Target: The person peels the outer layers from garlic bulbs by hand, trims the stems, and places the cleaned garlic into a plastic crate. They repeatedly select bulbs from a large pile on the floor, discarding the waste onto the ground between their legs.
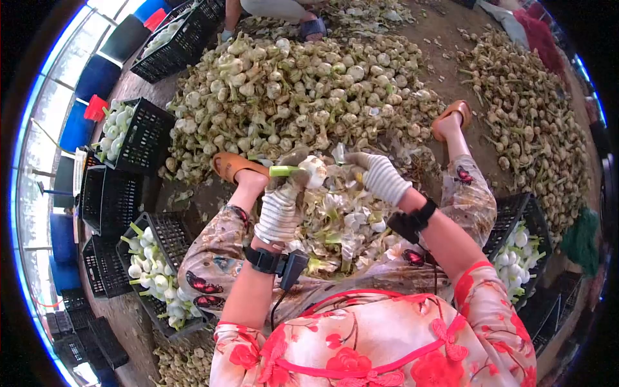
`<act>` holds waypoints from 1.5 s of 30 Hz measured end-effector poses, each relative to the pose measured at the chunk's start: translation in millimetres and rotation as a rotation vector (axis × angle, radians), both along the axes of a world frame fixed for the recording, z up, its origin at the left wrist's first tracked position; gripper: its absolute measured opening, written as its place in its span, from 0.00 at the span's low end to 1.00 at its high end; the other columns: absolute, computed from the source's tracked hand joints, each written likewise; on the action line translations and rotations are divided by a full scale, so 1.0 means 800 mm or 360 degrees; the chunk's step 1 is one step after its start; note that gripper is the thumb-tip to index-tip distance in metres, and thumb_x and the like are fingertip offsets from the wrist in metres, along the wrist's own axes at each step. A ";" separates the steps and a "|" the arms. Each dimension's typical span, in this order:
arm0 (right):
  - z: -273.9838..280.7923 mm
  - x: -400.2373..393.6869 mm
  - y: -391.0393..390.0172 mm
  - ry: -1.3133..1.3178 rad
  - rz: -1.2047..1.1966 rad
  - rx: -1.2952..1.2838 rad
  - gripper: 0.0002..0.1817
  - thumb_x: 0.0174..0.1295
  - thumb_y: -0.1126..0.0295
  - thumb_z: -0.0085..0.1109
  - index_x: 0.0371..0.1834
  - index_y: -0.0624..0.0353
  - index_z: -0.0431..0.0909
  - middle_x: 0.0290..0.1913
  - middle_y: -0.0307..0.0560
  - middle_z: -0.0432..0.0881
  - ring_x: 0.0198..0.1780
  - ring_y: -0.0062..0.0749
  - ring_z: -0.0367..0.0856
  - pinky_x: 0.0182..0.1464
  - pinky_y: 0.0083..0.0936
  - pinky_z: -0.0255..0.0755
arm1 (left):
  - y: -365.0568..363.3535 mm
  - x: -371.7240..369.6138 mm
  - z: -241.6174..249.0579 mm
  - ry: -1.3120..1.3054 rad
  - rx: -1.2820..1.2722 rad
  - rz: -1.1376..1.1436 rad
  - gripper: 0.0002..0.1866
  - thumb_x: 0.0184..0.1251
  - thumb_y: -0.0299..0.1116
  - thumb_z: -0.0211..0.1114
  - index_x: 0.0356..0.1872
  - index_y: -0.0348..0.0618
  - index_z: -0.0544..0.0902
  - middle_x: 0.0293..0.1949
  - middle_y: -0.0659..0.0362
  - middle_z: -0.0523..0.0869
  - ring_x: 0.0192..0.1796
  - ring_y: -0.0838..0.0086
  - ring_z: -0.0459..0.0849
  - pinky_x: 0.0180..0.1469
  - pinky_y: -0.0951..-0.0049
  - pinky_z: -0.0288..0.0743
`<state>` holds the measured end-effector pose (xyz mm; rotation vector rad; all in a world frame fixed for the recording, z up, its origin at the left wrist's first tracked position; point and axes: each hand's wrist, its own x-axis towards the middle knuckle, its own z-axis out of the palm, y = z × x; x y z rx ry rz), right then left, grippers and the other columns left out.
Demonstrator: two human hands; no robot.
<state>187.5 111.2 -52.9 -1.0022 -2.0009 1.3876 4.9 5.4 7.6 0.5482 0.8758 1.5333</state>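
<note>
My left hand, in a soiled white knitted glove, is closed around a garlic bulb. The bulb is pale, and its cut green stem sticks out to the left across the fingers. Just right of the bulb is my right hand, gloved the same way, with its fingers pinched together. A strip of garlic skin shows at those fingertips. Loose peeled skins lie heaped on the ground below both hands, between my legs.
Ahead rises a large pile of unpeeled garlic, with another pile at the right. Black crates of cleaned garlic stand by my left leg and right leg. More crates line the left. Another person is beyond the pile.
</note>
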 end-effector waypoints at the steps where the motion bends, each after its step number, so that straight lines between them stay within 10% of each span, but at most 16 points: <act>1: 0.014 0.001 -0.010 0.0102 -0.0075 -0.0381 0.14 0.58 0.65 0.54 0.41 0.64 0.76 0.28 0.48 0.82 0.27 0.29 0.78 0.32 0.27 0.71 | 0.003 0.001 -0.002 0.0154 0.0018 0.0047 0.21 0.59 0.30 0.63 0.53 0.40 0.71 0.50 0.59 0.76 0.50 0.77 0.75 0.51 0.77 0.71; 2: 0.050 -0.005 -0.023 0.0204 -0.0162 -0.0767 0.15 0.58 0.64 0.54 0.40 0.65 0.76 0.27 0.48 0.81 0.27 0.30 0.77 0.32 0.27 0.71 | 0.005 0.003 -0.004 0.0308 0.0029 0.0084 0.21 0.59 0.30 0.63 0.54 0.40 0.70 0.51 0.59 0.76 0.50 0.77 0.75 0.51 0.77 0.71; 6: 0.076 -0.020 -0.033 -0.0192 0.0008 0.0203 0.17 0.60 0.60 0.53 0.36 0.66 0.77 0.25 0.39 0.79 0.24 0.19 0.73 0.26 0.18 0.67 | 0.005 0.015 -0.006 0.0437 -0.0051 0.0017 0.16 0.61 0.28 0.60 0.50 0.40 0.73 0.50 0.57 0.77 0.48 0.76 0.77 0.51 0.75 0.72; 12: 0.072 -0.009 -0.030 0.0419 -0.0022 -0.0926 0.11 0.60 0.67 0.53 0.37 0.66 0.76 0.24 0.41 0.79 0.24 0.20 0.75 0.25 0.22 0.68 | 0.004 0.009 -0.009 0.0527 0.0005 0.0104 0.12 0.62 0.24 0.56 0.48 0.41 0.73 0.46 0.58 0.77 0.45 0.75 0.78 0.46 0.76 0.75; 15: 0.081 -0.017 -0.040 -0.0272 0.0010 0.0216 0.11 0.56 0.67 0.55 0.33 0.66 0.75 0.19 0.50 0.76 0.23 0.25 0.75 0.26 0.26 0.69 | 0.005 0.016 -0.012 0.0793 0.0149 0.0136 0.11 0.61 0.18 0.54 0.43 0.42 0.74 0.46 0.60 0.77 0.45 0.75 0.78 0.46 0.76 0.76; 18: 0.080 -0.021 -0.044 -0.0012 -0.0011 -0.0032 0.08 0.58 0.69 0.53 0.31 0.65 0.75 0.23 0.42 0.77 0.25 0.19 0.72 0.27 0.20 0.68 | -0.001 0.017 -0.002 0.0679 0.0056 0.0137 0.10 0.60 0.17 0.54 0.41 0.42 0.75 0.46 0.59 0.77 0.45 0.76 0.78 0.45 0.76 0.75; 19: 0.068 -0.019 -0.034 -0.0001 -0.0095 -0.0352 0.11 0.56 0.67 0.53 0.32 0.67 0.75 0.21 0.53 0.77 0.22 0.31 0.75 0.25 0.26 0.70 | 0.007 0.012 -0.014 0.0953 0.0259 0.0215 0.09 0.61 0.20 0.55 0.41 0.42 0.75 0.46 0.59 0.77 0.46 0.75 0.78 0.45 0.75 0.75; 22: -0.008 0.002 -0.004 -0.0373 -0.0243 -0.0053 0.10 0.56 0.70 0.52 0.34 0.66 0.76 0.23 0.52 0.78 0.23 0.32 0.76 0.27 0.28 0.71 | 0.006 -0.001 -0.020 0.0415 0.0219 0.0108 0.09 0.61 0.22 0.56 0.43 0.40 0.76 0.47 0.58 0.78 0.46 0.74 0.78 0.46 0.74 0.75; 27: 0.060 -0.037 -0.040 0.0891 -0.0571 -0.0836 0.15 0.63 0.61 0.50 0.45 0.59 0.74 0.30 0.33 0.76 0.30 0.18 0.69 0.31 0.17 0.66 | 0.006 0.023 -0.018 0.0876 0.0220 0.0082 0.11 0.60 0.18 0.55 0.44 0.38 0.75 0.49 0.57 0.77 0.50 0.74 0.76 0.51 0.74 0.74; 30: 0.039 -0.066 -0.041 0.1242 -0.0748 -0.1148 0.16 0.63 0.59 0.51 0.46 0.59 0.72 0.30 0.36 0.76 0.28 0.18 0.71 0.27 0.14 0.66 | 0.017 0.039 -0.025 0.2156 0.0733 0.0334 0.17 0.47 0.18 0.60 0.41 0.47 0.77 0.45 0.55 0.78 0.47 0.63 0.77 0.48 0.66 0.72; 34: 0.021 -0.078 -0.039 0.1562 -0.0881 -0.1505 0.14 0.63 0.61 0.51 0.47 0.57 0.70 0.27 0.41 0.77 0.23 0.26 0.75 0.20 0.22 0.70 | 0.009 0.049 -0.010 0.2261 0.0756 0.0314 0.15 0.48 0.21 0.59 0.39 0.49 0.77 0.43 0.55 0.79 0.45 0.63 0.77 0.46 0.66 0.72; 39: 0.031 -0.067 -0.034 0.1766 -0.0760 -0.2236 0.11 0.61 0.63 0.52 0.40 0.57 0.73 0.25 0.43 0.76 0.20 0.30 0.74 0.19 0.28 0.69 | 0.010 0.062 -0.003 0.0583 0.0236 0.0182 0.09 0.59 0.25 0.60 0.41 0.42 0.75 0.45 0.55 0.79 0.46 0.73 0.77 0.46 0.73 0.76; 45: 0.019 -0.015 -0.016 0.1103 -0.0523 -0.1354 0.10 0.62 0.65 0.52 0.41 0.60 0.73 0.30 0.42 0.79 0.28 0.26 0.79 0.26 0.22 0.73 | 0.021 0.008 -0.022 -0.0566 -0.0162 0.0048 0.15 0.58 0.34 0.61 0.45 0.42 0.74 0.49 0.54 0.78 0.51 0.66 0.77 0.51 0.69 0.76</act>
